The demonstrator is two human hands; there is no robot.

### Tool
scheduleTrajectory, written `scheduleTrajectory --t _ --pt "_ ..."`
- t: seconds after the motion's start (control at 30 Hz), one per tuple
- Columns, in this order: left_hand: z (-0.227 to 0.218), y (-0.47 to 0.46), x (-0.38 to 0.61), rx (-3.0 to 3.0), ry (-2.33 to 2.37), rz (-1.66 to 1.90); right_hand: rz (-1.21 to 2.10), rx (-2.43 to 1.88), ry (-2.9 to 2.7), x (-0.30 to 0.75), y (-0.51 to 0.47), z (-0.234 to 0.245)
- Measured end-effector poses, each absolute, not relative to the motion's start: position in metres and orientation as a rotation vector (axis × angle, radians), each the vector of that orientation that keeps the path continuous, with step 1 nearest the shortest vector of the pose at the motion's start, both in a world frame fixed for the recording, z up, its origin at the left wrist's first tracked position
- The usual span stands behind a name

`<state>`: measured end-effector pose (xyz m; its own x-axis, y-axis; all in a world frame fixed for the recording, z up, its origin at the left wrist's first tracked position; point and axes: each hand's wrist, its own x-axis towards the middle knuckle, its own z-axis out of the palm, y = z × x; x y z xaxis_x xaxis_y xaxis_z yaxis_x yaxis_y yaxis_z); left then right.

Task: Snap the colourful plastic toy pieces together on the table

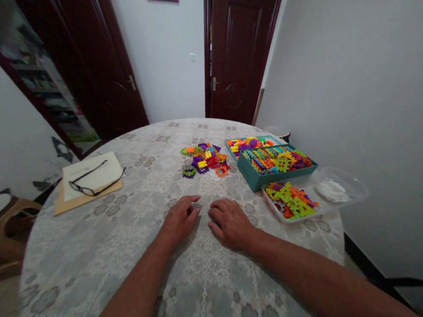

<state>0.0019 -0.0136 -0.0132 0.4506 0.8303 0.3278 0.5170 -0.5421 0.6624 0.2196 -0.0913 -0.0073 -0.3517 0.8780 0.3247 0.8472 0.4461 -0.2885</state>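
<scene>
My left hand (180, 219) rests on the patterned tablecloth (106, 268), its fingers stretched out and nothing in it. Close by on the right, my right hand (230, 221) lies palm down, fingers loosely bent, thumb apart, also holding nothing. The two hands face each other without touching. Just beyond them lies a loose pile of colourful plastic gear-shaped building pieces (202, 164), in purple, yellow, red, orange and green. A few white flat pieces (213, 175) lie at its near edge. Neither hand touches the pile.
Right of the pile stands a green box (250, 177) full of colourful pieces, with a shallow teal tray (230, 149) behind. Nearer are a clear tub (271, 207) of gears and a clear lid (354, 189) holding white pieces. Eyeglasses (87, 191) rest on paper (67, 175) at left.
</scene>
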Motion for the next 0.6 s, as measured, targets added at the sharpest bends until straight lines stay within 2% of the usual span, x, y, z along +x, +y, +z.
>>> scheduleTrajectory --t 0.23,0.43,0.6 --pt "-0.004 0.013 0.008 2.115 1.305 0.986 0.126 -1.433 -2.208 0.216 -0.095 -0.012" --pt "0.020 0.089 0.018 2.482 1.360 1.154 0.162 -1.426 -2.166 0.216 -0.093 -0.014" --pt "0.054 0.178 0.048 2.528 1.605 0.875 0.247 -1.442 -2.125 0.215 -0.092 -0.014"
